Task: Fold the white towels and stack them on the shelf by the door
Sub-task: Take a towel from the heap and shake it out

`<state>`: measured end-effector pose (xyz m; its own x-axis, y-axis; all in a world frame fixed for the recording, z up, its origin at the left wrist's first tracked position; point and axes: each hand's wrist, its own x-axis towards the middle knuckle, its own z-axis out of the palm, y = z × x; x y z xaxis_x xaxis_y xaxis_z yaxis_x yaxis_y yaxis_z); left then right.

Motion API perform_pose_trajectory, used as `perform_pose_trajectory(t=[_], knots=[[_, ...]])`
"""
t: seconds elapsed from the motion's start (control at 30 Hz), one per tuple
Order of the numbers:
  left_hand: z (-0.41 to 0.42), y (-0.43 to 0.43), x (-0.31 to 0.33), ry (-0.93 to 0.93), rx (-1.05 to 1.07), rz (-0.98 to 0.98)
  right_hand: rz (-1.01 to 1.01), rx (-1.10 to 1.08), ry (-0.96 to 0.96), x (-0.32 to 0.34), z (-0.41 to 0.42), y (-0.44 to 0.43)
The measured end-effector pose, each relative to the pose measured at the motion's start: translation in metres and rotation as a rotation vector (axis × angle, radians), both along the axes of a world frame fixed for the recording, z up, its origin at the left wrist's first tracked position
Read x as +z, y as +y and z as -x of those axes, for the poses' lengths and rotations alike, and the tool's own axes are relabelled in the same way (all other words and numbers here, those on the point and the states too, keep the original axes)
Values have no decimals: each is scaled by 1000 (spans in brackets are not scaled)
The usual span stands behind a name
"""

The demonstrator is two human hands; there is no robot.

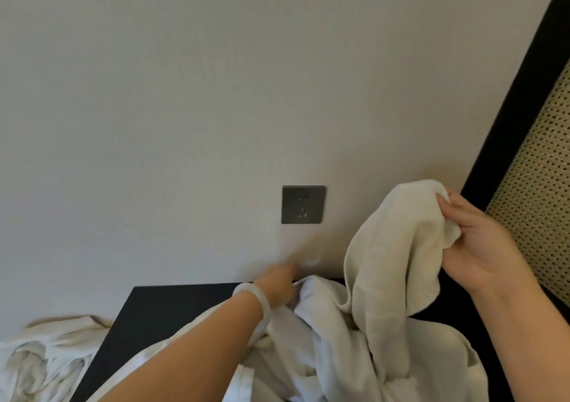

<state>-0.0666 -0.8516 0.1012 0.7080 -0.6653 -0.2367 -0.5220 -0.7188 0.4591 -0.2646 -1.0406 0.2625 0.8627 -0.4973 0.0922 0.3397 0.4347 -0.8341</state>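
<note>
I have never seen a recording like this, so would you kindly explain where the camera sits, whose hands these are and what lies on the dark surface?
There is no machine here: a person wears one wide-angle camera on the head, looking forward and down, so both arms enter from below. The right hand grips a bunched cream-white towel and holds it up. The left hand, with a pale translucent bangle on its wrist, reaches to a rumpled white cloth lying on the flat black tabletop; it is blurred, so its grip is unclear. More crumpled white towels lie lower left. On the wall is a dark grey square socket.
</note>
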Motion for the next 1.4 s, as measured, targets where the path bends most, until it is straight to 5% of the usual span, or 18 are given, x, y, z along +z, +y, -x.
perform_pose_trajectory(t=[0.17,0.37,0.57,0.67,0.77,1.0,1.1,1.27,1.4], knots=[[-24,-8,-23,-20,49,-72,0,-54,-2,-2,-6,-20],[-19,-13,88,-196,48,445,9,-171,168,-10,-28,-18],[19,-9,244,-370,-63,924,385,-279,176,32,-38,26],[53,-2,274,-415,-280,773,673,-121,122,53,-36,48],[67,15,250,-337,-224,736,870,-37,270,44,-28,65],[95,94,132,95,-147,496,456,-220,239,42,-12,75],[98,119,96,210,-100,385,426,-264,205,73,-14,74],[79,162,77,227,-19,169,398,-501,88,148,-22,63],[67,177,73,232,33,220,441,-578,-47,198,-22,49]])
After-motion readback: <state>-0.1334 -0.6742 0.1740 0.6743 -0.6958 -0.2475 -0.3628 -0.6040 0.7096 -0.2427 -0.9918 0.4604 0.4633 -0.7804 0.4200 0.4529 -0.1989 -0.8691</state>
